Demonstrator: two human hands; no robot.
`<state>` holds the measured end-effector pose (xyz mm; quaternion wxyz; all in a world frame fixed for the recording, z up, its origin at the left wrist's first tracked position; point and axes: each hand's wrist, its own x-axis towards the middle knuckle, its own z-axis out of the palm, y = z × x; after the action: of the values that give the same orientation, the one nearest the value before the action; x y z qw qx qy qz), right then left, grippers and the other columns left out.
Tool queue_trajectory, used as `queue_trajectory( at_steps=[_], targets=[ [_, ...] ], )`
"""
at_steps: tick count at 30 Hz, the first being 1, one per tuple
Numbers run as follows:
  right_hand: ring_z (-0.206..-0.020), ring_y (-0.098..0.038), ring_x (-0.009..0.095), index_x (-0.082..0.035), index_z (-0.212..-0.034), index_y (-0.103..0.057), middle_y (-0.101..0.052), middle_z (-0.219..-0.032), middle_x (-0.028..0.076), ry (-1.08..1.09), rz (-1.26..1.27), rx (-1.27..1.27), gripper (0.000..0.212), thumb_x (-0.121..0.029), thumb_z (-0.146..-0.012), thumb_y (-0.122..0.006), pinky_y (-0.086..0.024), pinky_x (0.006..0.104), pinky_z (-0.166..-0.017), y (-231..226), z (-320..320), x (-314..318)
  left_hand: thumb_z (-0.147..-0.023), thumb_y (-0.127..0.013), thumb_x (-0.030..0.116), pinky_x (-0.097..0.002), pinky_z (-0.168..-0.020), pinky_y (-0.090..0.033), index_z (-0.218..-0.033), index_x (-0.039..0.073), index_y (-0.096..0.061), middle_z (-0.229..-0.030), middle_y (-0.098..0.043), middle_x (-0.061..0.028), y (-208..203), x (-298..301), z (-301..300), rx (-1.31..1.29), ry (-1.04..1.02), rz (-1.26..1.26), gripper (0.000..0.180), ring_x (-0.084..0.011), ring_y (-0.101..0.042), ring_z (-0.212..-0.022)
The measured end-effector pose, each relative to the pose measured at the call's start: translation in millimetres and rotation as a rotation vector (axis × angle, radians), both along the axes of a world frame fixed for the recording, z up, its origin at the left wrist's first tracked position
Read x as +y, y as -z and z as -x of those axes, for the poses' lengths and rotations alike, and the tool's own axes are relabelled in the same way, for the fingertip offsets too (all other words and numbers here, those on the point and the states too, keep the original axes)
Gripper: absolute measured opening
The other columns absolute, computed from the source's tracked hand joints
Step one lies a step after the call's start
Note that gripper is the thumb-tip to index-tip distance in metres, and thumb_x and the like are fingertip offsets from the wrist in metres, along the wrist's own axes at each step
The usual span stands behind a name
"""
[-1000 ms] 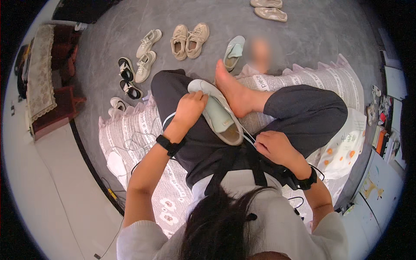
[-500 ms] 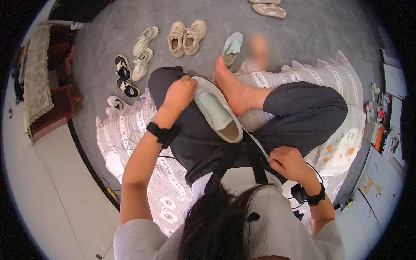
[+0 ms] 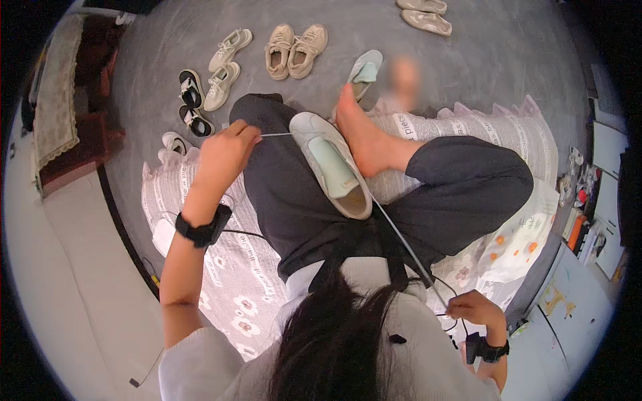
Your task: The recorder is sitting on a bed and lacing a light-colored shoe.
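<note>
A pale grey-white shoe (image 3: 319, 131) with a mint-green tongue lies on my lap, its toe pointing away from me. A thin whitish shoelace (image 3: 401, 235) comes out of the shoe on both sides. My left hand (image 3: 229, 150) is closed on the short taut stretch to the left of the toe. Off to the lower right, my right hand (image 3: 473, 309) pinches the longer stretch, which runs straight from the shoe's right side. The holes where the lace enters are too small to make out. A bare foot (image 3: 364, 137) rests just right of the shoe.
A patterned cloth (image 3: 227, 294) with a ruffled edge lies under my legs. On the grey floor stand a second shoe with a green tongue (image 3: 366, 65), beige sneakers (image 3: 307, 50), white shoes (image 3: 222, 85) and black shoes (image 3: 190, 89). A white bag (image 3: 518, 244) lies at the right.
My left hand has moved left from the toe, drawing out a short stretch of lace. My right hand has moved down and right, so a longer stretch shows tight.
</note>
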<state>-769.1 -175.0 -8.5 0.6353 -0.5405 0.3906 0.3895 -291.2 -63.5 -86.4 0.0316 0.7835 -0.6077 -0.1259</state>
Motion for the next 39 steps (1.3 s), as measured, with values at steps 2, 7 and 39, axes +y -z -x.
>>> queue_trajectory(
  at_steps=[2,7,39],
  targets=[
    [-0.063,-0.054,0.027,-0.007,-0.073,-0.059,-0.058,-0.068,0.011,-0.323,0.098,-0.187,0.019,-0.022,-0.074,-0.049,-0.042,0.0328,-0.057,24,-16,0,-0.073,-0.055,0.017,-0.0327,-0.051,-0.044,-0.077,0.010,-0.055,-0.071,-0.052,-0.0050,-14,14,4,-0.070,-0.039,0.052,0.009,-0.0233,-0.055,-0.062],
    [-0.062,-0.056,0.030,-0.008,-0.065,-0.062,-0.058,-0.064,0.012,-0.828,0.367,-0.306,0.032,-0.040,-0.066,-0.058,-0.044,0.0376,-0.057,29,-130,-43,-0.071,-0.056,0.012,-0.0271,-0.047,-0.044,-0.082,0.011,-0.058,-0.070,-0.052,-0.0012,-34,37,19,-0.180,0.002,0.199,0.011,-0.0171,-0.054,-0.058],
    [-0.050,-0.049,0.023,0.004,-0.082,-0.047,-0.050,-0.061,0.011,0.832,-0.270,-0.113,0.087,-0.073,-0.069,-0.010,-0.043,0.0338,-0.046,192,-344,-30,-0.067,-0.059,0.004,-0.0284,-0.050,-0.045,-0.084,0.008,-0.060,-0.073,-0.053,-0.0045,8,94,98,0.287,-0.350,0.376,0.017,-0.0195,-0.055,-0.060]
  ],
)
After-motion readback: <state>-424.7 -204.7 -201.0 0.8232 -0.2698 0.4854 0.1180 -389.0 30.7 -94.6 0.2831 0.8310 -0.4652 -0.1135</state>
